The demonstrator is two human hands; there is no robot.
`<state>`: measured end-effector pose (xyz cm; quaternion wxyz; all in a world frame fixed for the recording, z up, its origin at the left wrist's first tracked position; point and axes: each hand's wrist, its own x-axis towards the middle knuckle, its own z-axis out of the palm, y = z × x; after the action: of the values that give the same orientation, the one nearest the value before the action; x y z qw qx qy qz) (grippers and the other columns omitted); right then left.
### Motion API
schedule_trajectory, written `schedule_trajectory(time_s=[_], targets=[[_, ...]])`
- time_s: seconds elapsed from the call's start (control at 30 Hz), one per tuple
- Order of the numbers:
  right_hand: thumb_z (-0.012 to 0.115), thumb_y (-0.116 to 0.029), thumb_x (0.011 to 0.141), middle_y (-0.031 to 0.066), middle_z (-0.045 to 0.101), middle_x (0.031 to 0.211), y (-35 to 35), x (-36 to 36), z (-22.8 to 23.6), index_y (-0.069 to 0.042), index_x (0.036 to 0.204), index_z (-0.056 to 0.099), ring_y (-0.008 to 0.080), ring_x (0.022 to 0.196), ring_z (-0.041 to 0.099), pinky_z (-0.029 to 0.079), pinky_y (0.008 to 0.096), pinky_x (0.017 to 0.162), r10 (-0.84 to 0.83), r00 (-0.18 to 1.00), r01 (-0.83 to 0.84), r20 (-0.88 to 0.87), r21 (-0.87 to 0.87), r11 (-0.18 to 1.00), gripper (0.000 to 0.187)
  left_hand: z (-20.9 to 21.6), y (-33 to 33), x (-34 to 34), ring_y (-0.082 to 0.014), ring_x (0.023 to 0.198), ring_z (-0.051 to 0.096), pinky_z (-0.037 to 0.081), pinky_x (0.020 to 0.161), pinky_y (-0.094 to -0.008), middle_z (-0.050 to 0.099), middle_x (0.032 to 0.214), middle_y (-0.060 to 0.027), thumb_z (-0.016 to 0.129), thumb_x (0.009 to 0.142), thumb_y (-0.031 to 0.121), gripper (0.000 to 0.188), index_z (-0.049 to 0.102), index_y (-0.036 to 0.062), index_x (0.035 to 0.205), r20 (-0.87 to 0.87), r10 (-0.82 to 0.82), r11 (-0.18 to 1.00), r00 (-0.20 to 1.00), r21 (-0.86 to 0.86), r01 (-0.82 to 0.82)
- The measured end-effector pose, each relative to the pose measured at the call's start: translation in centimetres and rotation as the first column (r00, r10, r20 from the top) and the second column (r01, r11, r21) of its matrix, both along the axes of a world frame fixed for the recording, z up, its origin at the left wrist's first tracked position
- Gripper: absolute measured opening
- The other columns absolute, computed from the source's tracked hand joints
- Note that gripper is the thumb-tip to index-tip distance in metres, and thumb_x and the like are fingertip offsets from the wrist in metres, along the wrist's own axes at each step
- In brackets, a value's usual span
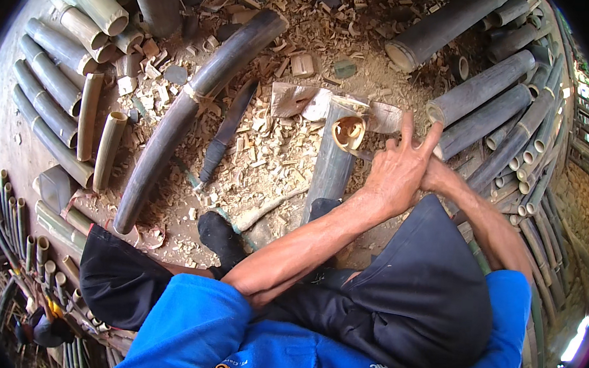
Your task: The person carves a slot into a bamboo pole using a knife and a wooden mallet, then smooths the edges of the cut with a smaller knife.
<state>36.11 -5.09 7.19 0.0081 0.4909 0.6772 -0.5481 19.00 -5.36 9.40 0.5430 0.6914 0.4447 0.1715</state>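
My left hand (396,171) reaches across to the right, in front of my right hand (432,171). Two digits point up and apart beside it; the other fingers curl down over something I cannot make out. Most of my right hand is hidden, fingers included. A narrow grey edge shows between the hands and a pale, hollow cut bamboo piece (348,132). That piece sits at the upper end of a thick bamboo length (329,180), which slants down toward my feet. Behind it lies a worn, pale flat strip (293,101).
A long curved bamboo pole (175,120) lies to the left, with a dark knife (226,133) beside it. Shavings (269,151) cover the ground. Cut bamboo tubes (53,85) lie at left, and more tubes (485,88) are stacked at right. My knees frame the work spot.
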Motion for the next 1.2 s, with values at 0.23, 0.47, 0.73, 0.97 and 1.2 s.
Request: schedule_trajectory(time_s=[0.23,0.47,0.73,0.97,1.2], targets=[[0.073,-0.017,0.080,0.0194,0.067,0.105,-6.2,-5.3,-2.2,0.000,0.113,0.062,0.0334,0.101,0.066,0.053,0.0446,0.089,-0.269,0.955,0.277,0.128,-0.055,0.959,0.039,-1.1,3.5,-2.9,-0.0459,0.106,0.066,0.057,0.091,-0.0472,0.038,0.147,-0.0318,0.083,0.059,0.003,0.099,0.040,0.0122,0.147,-0.140,-0.823,0.566,0.550,-0.140,0.812],[0.070,-0.016,0.080,0.0224,0.066,0.108,3.7,-3.4,3.2,0.002,0.114,0.061,0.0346,0.101,0.065,0.053,0.0452,0.090,0.417,0.845,-0.475,0.335,0.113,0.872,0.039,-0.2,-1.0,-1.4,-0.0474,0.121,0.052,0.050,0.100,-0.0509,0.043,0.134,-0.0255,0.071,0.064,-0.004,0.085,0.043,0.0095,0.143,0.266,0.302,0.951,0.915,-0.020,-0.308],[0.065,-0.014,0.087,0.0197,0.062,0.116,-2.9,-5.1,-1.0,0.001,0.123,0.055,0.0309,0.108,0.063,0.055,0.0423,0.089,-0.288,0.949,0.316,0.131,-0.353,0.881,0.040,-0.3,1.3,-4.8,-0.0434,0.112,0.060,0.053,0.095,-0.0474,0.054,0.126,-0.0262,0.082,0.058,0.007,0.067,0.062,0.0024,0.122,0.141,-0.319,0.943,0.937,-0.056,0.329],[0.047,-0.032,0.105,0.0112,0.061,0.115,-8.4,-12.6,-2.3,-0.006,0.134,0.048,0.0221,0.109,0.062,0.057,0.0395,0.086,-0.985,0.131,0.427,-0.114,-0.890,0.160,0.039,-1.5,3.0,-8.1,-0.0396,0.119,0.059,0.049,0.099,-0.0485,0.052,0.137,-0.0211,0.080,0.054,0.007,0.085,0.056,0.0124,0.135,-0.051,-0.630,0.766,0.775,0.124,0.630],[0.049,-0.036,0.107,0.0037,0.064,0.112,-9.8,-14.3,2.0,-0.012,0.118,0.057,0.0156,0.103,0.062,0.051,0.0387,0.086,-0.951,0.268,0.527,-0.157,-0.802,0.281,0.028,3.7,-8.0,-18.1,-0.0460,0.103,0.064,0.053,0.088,-0.0522,0.059,0.114,-0.0276,0.066,0.075,0.010,0.070,0.037,-0.0021,0.138,-0.297,-0.195,0.941,0.935,-0.324,0.093]])
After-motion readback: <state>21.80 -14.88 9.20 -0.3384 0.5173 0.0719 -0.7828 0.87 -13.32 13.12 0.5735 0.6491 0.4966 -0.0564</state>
